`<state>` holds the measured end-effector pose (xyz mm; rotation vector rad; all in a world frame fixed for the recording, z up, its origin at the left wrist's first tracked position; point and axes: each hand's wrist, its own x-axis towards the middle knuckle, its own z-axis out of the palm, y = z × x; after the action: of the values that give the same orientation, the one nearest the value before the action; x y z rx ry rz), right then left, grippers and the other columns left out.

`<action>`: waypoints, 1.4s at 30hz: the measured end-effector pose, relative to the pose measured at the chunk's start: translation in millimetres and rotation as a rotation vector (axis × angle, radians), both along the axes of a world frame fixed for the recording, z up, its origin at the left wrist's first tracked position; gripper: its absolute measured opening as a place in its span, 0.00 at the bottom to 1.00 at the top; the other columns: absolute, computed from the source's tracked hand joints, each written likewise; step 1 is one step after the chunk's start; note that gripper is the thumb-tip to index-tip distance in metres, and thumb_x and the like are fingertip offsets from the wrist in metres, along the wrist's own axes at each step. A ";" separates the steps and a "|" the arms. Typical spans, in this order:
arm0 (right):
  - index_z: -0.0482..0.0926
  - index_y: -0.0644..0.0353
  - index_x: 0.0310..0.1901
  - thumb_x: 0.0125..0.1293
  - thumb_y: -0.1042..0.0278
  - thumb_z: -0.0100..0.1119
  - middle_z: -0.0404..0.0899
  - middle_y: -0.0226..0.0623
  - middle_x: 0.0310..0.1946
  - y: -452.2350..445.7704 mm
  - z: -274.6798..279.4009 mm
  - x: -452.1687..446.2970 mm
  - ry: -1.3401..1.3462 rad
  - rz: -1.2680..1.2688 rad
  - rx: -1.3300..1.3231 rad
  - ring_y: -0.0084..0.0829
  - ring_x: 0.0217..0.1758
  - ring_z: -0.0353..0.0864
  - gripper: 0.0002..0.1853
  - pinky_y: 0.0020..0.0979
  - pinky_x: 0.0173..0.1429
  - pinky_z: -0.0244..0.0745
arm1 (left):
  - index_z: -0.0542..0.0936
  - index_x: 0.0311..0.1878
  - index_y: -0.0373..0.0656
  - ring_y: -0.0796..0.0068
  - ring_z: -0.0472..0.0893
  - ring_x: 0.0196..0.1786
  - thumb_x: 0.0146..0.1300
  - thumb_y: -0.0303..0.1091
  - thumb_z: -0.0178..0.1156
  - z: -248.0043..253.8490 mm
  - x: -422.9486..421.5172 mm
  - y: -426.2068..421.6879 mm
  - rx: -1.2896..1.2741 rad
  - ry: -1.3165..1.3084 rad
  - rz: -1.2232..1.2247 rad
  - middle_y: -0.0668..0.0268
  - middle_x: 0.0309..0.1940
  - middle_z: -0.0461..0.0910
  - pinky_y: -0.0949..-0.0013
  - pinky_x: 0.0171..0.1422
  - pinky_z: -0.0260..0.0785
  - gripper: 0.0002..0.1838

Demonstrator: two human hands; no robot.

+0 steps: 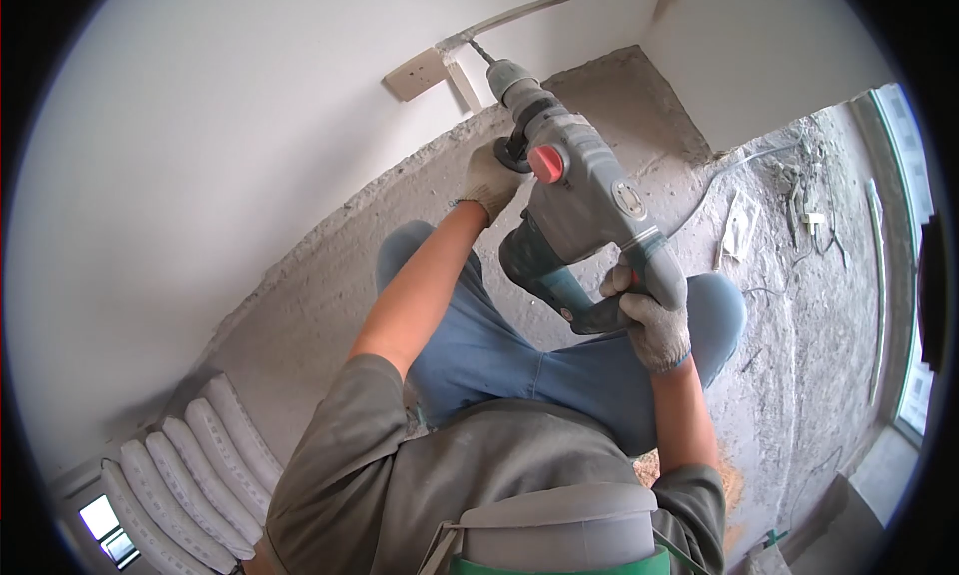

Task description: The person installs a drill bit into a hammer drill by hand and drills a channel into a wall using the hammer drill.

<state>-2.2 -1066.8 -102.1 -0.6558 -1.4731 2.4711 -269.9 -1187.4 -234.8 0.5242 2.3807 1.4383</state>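
A grey and dark green rotary hammer drill (584, 190) with a red knob spans the space between my gloved hands. My right hand (654, 320) is wrapped round its rear handle. My left hand (491, 180) grips the black side handle (512, 153) near the chuck; its fingers are partly hidden. The drill bit (481, 52) points up at the white wall, its tip at the end of a groove (519, 12) cut along it. Just left of the tip is a beige wall socket plate (417, 75), with a short vertical channel (463, 81) beside it.
Rough concrete floor (330, 285) surrounds my bent knees. A grey cable (724, 170) runs across it on the right, near a crumpled white wrapper (739, 225) and a white plug (814, 218). White packed rolls or bags (190, 475) stand at lower left. A window (914, 375) is at far right.
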 end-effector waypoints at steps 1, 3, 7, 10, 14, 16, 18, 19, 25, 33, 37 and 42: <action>0.76 0.64 0.51 0.46 0.79 0.52 0.76 0.32 0.36 1.4 -2.1 -2.0 0.008 0.006 0.006 0.27 0.42 0.74 0.25 0.27 0.50 0.70 | 0.85 0.45 0.38 0.60 0.87 0.43 0.55 0.38 0.71 2.6 -1.6 0.8 0.005 0.011 0.000 0.52 0.37 0.87 0.62 0.49 0.75 0.18; 0.76 0.63 0.50 0.46 0.80 0.52 0.76 0.31 0.35 5.4 -1.2 -4.5 0.020 0.012 0.012 0.27 0.42 0.75 0.24 0.27 0.49 0.70 | 0.85 0.46 0.37 0.62 0.87 0.44 0.57 0.36 0.69 10.9 -1.7 0.6 0.045 0.026 -0.003 0.53 0.38 0.88 0.63 0.50 0.75 0.16; 0.79 0.62 0.43 0.48 0.78 0.55 0.76 0.29 0.34 11.2 5.2 -8.9 -0.065 0.107 0.168 0.25 0.40 0.74 0.17 0.26 0.48 0.70 | 0.85 0.48 0.37 0.66 0.86 0.44 0.58 0.33 0.67 13.9 0.7 2.2 0.193 0.003 0.005 0.54 0.38 0.88 0.64 0.51 0.75 0.15; 0.79 0.61 0.38 0.48 0.76 0.57 0.76 0.28 0.34 9.5 11.6 -1.3 -0.090 0.125 0.277 0.24 0.40 0.74 0.13 0.26 0.47 0.70 | 0.84 0.48 0.36 0.70 0.85 0.44 0.58 0.30 0.66 15.2 4.6 3.3 0.147 -0.128 0.010 0.57 0.40 0.88 0.65 0.51 0.74 0.14; 0.79 0.62 0.36 0.47 0.72 0.59 0.76 0.29 0.35 2.6 9.9 6.3 -0.061 0.062 0.303 0.25 0.40 0.75 0.12 0.28 0.47 0.71 | 0.84 0.48 0.35 0.72 0.84 0.45 0.58 0.28 0.65 7.2 6.1 2.8 0.120 -0.149 -0.016 0.58 0.42 0.88 0.66 0.52 0.74 0.14; 0.78 0.64 0.46 0.45 0.71 0.58 0.77 0.31 0.36 7.8 5.4 9.8 -0.083 0.118 0.331 0.26 0.42 0.75 0.22 0.29 0.48 0.71 | 0.84 0.49 0.35 0.72 0.84 0.45 0.59 0.27 0.65 6.0 9.1 1.6 0.130 -0.137 -0.032 0.58 0.42 0.88 0.67 0.53 0.74 0.14; 0.76 0.66 0.57 0.43 0.70 0.56 0.78 0.33 0.38 10.7 5.5 8.9 -0.104 0.171 0.360 0.27 0.43 0.75 0.33 0.29 0.50 0.71 | 0.84 0.48 0.36 0.73 0.84 0.45 0.59 0.28 0.66 8.4 8.7 3.1 0.244 -0.119 -0.031 0.58 0.42 0.88 0.67 0.53 0.74 0.14; 0.77 0.66 0.56 0.43 0.70 0.56 0.77 0.32 0.37 11.2 6.9 8.2 -0.108 0.179 0.387 0.27 0.43 0.75 0.32 0.29 0.50 0.71 | 0.84 0.48 0.36 0.73 0.84 0.45 0.59 0.28 0.66 10.5 10.0 1.7 0.244 -0.120 -0.030 0.58 0.42 0.88 0.67 0.53 0.74 0.14; 0.78 0.64 0.46 0.45 0.73 0.58 0.77 0.31 0.36 13.7 7.7 -0.3 -0.082 0.195 0.350 0.26 0.42 0.76 0.21 0.29 0.49 0.72 | 0.84 0.50 0.35 0.73 0.84 0.45 0.58 0.30 0.68 21.0 12.3 -10.5 0.187 -0.138 0.061 0.59 0.42 0.88 0.68 0.52 0.74 0.16; 0.80 0.66 0.40 0.45 0.74 0.56 0.78 0.30 0.33 10.8 14.7 -5.1 -0.050 0.100 0.201 0.25 0.38 0.77 0.17 0.27 0.44 0.71 | 0.84 0.46 0.35 0.76 0.83 0.42 0.53 0.30 0.71 23.3 11.7 -19.5 0.191 -0.173 0.040 0.61 0.38 0.87 0.68 0.49 0.74 0.17; 0.78 0.70 0.53 0.43 0.69 0.57 0.78 0.35 0.33 10.3 26.2 -7.0 -0.104 0.132 0.371 0.29 0.38 0.76 0.30 0.30 0.44 0.72 | 0.84 0.46 0.34 0.76 0.83 0.42 0.54 0.30 0.71 8.2 2.6 -12.6 0.147 -0.093 0.024 0.62 0.39 0.87 0.69 0.50 0.74 0.17; 0.79 0.66 0.40 0.46 0.74 0.55 0.78 0.30 0.31 11.7 22.9 -3.0 -0.035 0.048 0.209 0.24 0.36 0.75 0.16 0.26 0.43 0.71 | 0.84 0.47 0.35 0.75 0.84 0.43 0.54 0.30 0.71 13.0 13.8 -12.6 0.232 -0.135 0.036 0.61 0.40 0.87 0.68 0.51 0.75 0.17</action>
<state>-5.2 -1055.1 -79.2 -0.6327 -1.7494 2.3059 -256.1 -1200.0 -221.8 0.4258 2.1426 1.7205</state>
